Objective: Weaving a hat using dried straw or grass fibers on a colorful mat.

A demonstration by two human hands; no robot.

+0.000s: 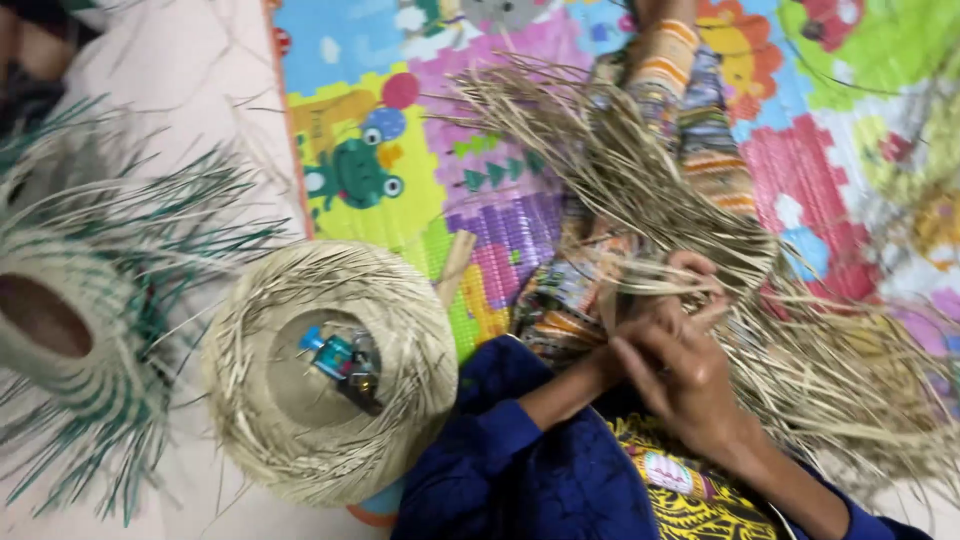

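Straw weaving (640, 190) — on lap, right of centre. Right hand (690, 385) and left hand (690, 285) both pinch strands at its near edge. Risk: brittle strands snapping or slipping loose — blurred grip detail.

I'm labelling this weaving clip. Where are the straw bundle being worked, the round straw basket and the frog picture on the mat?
straw bundle (640, 190), head view, on the dry strands above the hands.
round straw basket (420, 330), head view, on its right rim.
frog picture (355, 175), head view, on the frog's green body.
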